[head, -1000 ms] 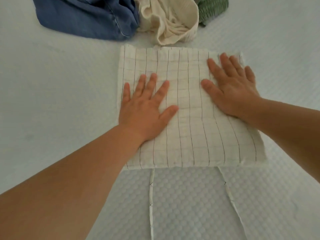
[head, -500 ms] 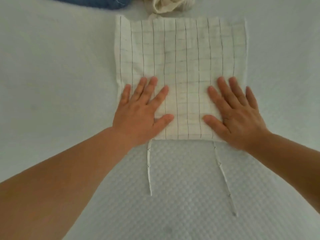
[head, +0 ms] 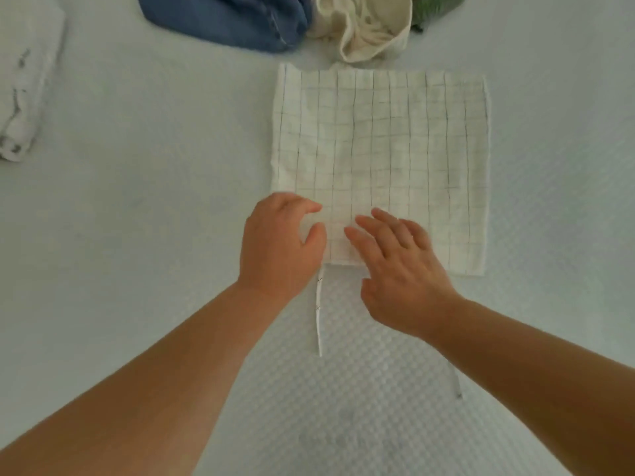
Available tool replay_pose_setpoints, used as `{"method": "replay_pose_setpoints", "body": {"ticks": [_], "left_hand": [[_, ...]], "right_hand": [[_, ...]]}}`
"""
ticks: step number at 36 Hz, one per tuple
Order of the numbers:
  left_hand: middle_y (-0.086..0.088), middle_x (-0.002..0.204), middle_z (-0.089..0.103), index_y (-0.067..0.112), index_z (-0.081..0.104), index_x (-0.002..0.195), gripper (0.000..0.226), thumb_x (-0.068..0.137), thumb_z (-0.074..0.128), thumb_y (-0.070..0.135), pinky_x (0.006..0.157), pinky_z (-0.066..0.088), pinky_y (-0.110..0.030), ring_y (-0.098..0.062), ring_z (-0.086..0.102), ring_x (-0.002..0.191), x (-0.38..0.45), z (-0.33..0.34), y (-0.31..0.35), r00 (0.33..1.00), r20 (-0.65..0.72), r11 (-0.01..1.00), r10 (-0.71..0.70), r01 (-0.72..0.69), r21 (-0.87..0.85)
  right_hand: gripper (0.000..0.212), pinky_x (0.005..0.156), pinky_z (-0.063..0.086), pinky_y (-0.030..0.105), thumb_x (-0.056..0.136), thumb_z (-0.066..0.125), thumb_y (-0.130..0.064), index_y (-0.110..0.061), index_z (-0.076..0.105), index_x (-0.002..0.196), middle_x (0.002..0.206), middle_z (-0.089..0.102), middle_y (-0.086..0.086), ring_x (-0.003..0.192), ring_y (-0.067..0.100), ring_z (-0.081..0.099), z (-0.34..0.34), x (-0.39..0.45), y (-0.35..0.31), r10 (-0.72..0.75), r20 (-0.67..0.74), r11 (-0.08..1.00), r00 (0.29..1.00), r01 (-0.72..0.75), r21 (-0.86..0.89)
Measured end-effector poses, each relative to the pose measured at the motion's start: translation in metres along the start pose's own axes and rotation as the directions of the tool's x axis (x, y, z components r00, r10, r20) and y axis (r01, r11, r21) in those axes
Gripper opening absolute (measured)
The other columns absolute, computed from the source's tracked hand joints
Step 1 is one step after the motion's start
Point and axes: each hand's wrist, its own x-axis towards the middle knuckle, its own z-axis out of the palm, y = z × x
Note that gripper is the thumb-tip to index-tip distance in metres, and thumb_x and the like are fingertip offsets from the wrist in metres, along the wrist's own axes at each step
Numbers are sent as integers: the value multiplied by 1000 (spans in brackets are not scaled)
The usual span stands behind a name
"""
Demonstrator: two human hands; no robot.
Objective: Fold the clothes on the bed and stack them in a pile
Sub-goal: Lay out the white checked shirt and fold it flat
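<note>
Far left, on the bed (head: pixel 137 207): a folded white cloth (head: pixel 24 80) with grey marks, too blurred to read as writing. Along the far edge: crumpled blue jeans (head: pixel 233 18), then a cream garment (head: pixel 367 29), then a scrap of green fabric (head: pixel 433 8), bunched together. No brand or label legible anywhere.

Centre: folded checked cloth (head: pixel 381 146), square and flat, its far edge just below the cream garment. Two thin ties trailing from its near edge toward the camera: left tie (head: pixel 319 314) in plain sight, right tie (head: pixel 457 383) mostly hidden behind the right forearm.

Left hand (head: pixel 281 249) at the near left corner of the checked cloth, fingers curled, thumb and fingertips closing toward each other over the fabric edge; whether fabric is actually pinched, cannot tell. Right hand (head: pixel 402 269) just beside it, fingers straight and loosely spread, resting on the near edge, holding nothing.

Against half a second ago: both hands then pressed flat and apart on the near half; now drawn close together at the near left, left fingers bent. Camera view shifted, with the white cloth newly in sight.
</note>
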Motion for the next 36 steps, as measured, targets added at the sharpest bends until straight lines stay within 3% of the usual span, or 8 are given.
{"method": "replay_pose_setpoints", "body": {"ticks": [3, 10, 16, 18, 22, 26, 30, 36], "left_hand": [[0, 106, 60, 17, 67, 102, 19, 85, 58, 18, 87, 33, -21, -17, 53, 103, -28, -3, -6, 974, 35, 971, -224, 226, -73], [10, 91, 58, 27, 60, 94, 12, 87, 54, 20, 64, 35, -10, -1, 54, 77, -62, -8, -22, 772, 94, 710, -628, 619, -336], [-2, 73, 65, 14, 62, 83, 9, 89, 55, 16, 53, 51, -25, -13, 63, 57, -61, -31, -17, 478, 512, 24, -714, 747, -664], [-9, 70, 69, 6, 63, 89, 18, 92, 52, 20, 50, 53, -25, -19, 67, 59, -60, -39, -11, 440, 685, -249, -581, 705, -664], [-18, 83, 70, 2, 60, 101, 42, 94, 44, 41, 58, 57, -34, -28, 70, 72, -61, -49, 12, 371, 879, -395, -299, 791, -468], [-27, 114, 57, -3, 43, 121, 74, 85, 48, 61, 70, 54, -52, -39, 66, 91, -59, -51, 40, 241, 964, -541, -110, 799, -261], [-30, 128, 41, 2, 35, 136, 95, 72, 58, 69, 71, 47, -61, -46, 46, 118, -66, -56, 63, 141, 988, -644, -63, 751, -148], [-14, 97, 71, 7, 64, 110, 48, 71, 71, 35, 61, 58, -34, -26, 70, 79, -80, -68, 56, 430, 897, -783, -100, 522, -338]], "right_hand": [[67, 113, 1, 38, 87, 35, -20, -17, 10, 150, 156, 12, 5, 143, 23, 3, 10, 16, -21, -14, 47, 997, 999, 17, -71], [62, 103, 29, 38, 84, 43, -16, -19, 28, 144, 143, 37, 2, 130, 22, 32, 13, 50, -44, 2, -53, 995, 999, -7, -102], [39, 74, 39, 28, 93, 39, -15, -22, 53, 128, 118, 60, -5, 106, 18, 55, -10, 53, -52, 227, -227, 941, 947, -153, 303], [30, 63, 40, 26, 94, 40, -19, -25, 57, 117, 93, 61, -10, 84, 12, 58, -30, 53, -55, 364, -203, 825, 909, -214, 524], [19, 48, 38, 9, 90, 46, -19, -32, 55, 79, 63, 53, -15, 56, -3, 49, -83, 46, -62, 526, -151, 492, 837, -156, 856], [25, 70, 55, 29, 83, 53, -14, -31, 68, 73, 72, 68, -13, 74, 8, 65, -136, 32, -73, 634, 5, 55, 774, -51, 997], [19, 63, 56, 30, 83, 58, -10, -23, 72, 83, 85, 74, -1, 77, 16, 71, -170, 8, -77, 650, 148, -337, 746, 108, 935], [31, 88, 53, 44, 82, 55, -16, -7, 63, 110, 106, 70, 8, 97, 24, 68, -174, -27, -56, 706, 183, -415, 684, 189, 890]]}}
